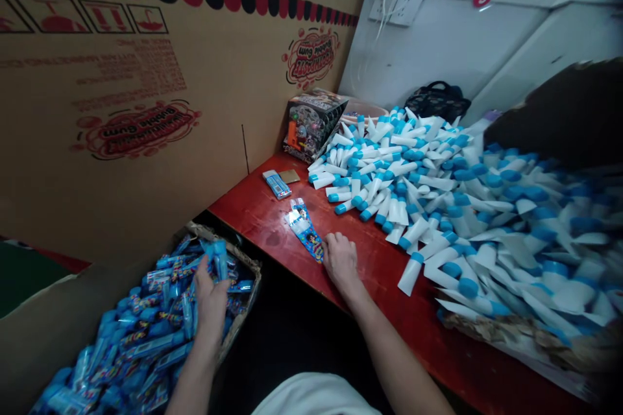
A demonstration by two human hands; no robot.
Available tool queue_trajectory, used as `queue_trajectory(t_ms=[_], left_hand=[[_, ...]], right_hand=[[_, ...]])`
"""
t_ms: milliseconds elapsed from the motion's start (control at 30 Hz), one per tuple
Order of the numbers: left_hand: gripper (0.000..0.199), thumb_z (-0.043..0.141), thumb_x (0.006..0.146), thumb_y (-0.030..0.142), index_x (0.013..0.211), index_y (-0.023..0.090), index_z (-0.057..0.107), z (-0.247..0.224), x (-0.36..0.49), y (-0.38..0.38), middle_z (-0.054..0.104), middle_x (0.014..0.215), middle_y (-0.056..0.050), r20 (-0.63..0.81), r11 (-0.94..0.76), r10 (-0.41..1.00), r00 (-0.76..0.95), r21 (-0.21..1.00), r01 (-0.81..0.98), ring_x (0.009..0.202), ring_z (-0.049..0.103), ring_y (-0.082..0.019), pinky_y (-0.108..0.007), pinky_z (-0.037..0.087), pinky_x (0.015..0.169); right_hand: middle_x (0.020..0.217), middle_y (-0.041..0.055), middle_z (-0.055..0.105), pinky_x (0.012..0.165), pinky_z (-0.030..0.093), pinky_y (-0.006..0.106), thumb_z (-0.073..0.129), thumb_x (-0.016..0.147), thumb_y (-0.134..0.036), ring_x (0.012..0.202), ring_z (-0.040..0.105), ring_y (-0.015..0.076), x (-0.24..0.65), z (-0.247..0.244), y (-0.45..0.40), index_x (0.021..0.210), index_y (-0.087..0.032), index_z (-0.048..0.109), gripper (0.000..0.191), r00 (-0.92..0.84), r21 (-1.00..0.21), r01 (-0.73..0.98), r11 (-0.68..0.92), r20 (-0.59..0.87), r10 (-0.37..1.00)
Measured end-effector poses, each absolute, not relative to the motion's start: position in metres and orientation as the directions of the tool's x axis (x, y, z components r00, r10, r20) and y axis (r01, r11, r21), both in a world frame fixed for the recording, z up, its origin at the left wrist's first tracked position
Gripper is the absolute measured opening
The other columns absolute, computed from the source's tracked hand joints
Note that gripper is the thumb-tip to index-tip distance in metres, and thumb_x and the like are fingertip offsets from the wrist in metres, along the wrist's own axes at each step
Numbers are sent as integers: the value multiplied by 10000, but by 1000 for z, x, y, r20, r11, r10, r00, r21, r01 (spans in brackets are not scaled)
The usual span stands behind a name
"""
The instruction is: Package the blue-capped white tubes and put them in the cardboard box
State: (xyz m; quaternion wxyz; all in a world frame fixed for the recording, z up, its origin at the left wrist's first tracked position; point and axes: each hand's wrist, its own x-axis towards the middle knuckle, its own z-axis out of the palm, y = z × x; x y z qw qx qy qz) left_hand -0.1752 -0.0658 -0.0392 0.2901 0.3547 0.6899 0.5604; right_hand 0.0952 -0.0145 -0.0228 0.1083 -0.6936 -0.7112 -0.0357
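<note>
My left hand [211,292] reaches over an open carton [250,266] at lower left, thumb and fingers apart. Just beyond its fingertips a blue-capped tube in printed wrap [220,259] stands nearly upright; the thumb seems close to its lower end. Under and around that hand lie many similar wrapped tubes [150,343]. On the red table, my right hand [341,259] has its fingers curled down on the near end of a flat printed plastic sleeve [305,230]. This sleeve is blue, shiny and colourful; its far end lies flat. The fingertips are partly hidden.
A big heap of white tubes with blue caps [413,168] covers the right of the red table [257,207]. A blue-white bundle [276,184], a brown piece [290,176] and a printed box [311,123] sit further back. A large cardboard box [214,78] walls off the left.
</note>
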Motion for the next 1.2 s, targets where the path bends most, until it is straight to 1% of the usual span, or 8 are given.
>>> queue_trajectory(t_ms=[67,167,300,433,600,800,967,1200], left_hand=[[585,624,661,198,1233,225,500,-36,-164,-70,446,1380,-66,106,66,820,-562,959,277,1342,309,-285,-444,172,1135],[462,612,708,209,1167,235,582,-26,-130,-71,540,1291,-63,112,-59,901,-420,989,136,1250,438,-259,-400,267,1093],[318,593,732,209,1045,223,649,-18,-87,-66,651,1079,-70,3,-26,972,-237,995,-94,1035,580,-244,-379,397,958],[294,590,733,195,1021,211,647,-13,-72,-65,664,1043,-68,-13,-7,989,-146,991,-132,991,601,-233,-365,416,921],[261,603,706,199,961,198,658,-9,-68,-68,677,989,-61,-41,24,989,-139,992,-126,922,621,-217,-347,429,886],[260,604,691,227,942,187,658,-9,-61,-70,679,971,-66,-88,65,986,-145,986,-157,872,638,-212,-311,453,765],[276,609,675,221,943,181,656,-5,-57,-75,684,971,-70,-107,94,989,-97,987,-128,839,648,-207,-291,447,708],[287,608,688,235,967,180,649,-5,-62,-76,687,989,-79,-93,84,991,-94,993,-87,847,651,-204,-291,449,701]], right_hand=[[866,51,606,715,294,296,435,949,-234,827,532,186,99,-24,-14,852,-189,595,192,3,-186,982,36,206,979],[865,46,607,726,303,280,400,966,-244,830,539,172,102,-23,-16,837,-180,587,236,44,-286,958,16,205,978],[945,79,586,735,300,309,461,933,-391,891,506,222,96,-20,-21,936,-183,579,239,1,-196,979,49,249,969],[964,87,577,742,291,323,436,938,-281,903,488,229,90,-20,-19,974,-198,583,173,-44,-114,991,68,199,979],[961,97,594,753,293,329,393,948,-207,912,495,227,94,-21,-18,976,-171,588,199,1,-133,991,27,201,980],[1036,99,574,767,297,331,463,928,-365,945,479,239,94,-17,-32,1060,-190,560,240,-55,-139,986,94,260,964],[1017,104,580,775,303,335,483,896,-201,936,493,235,92,-16,-30,1046,-184,573,177,-35,-148,987,67,213,976],[956,120,600,773,312,346,410,901,-119,893,500,243,104,-18,-39,969,-153,601,206,72,-186,982,-27,238,968]])
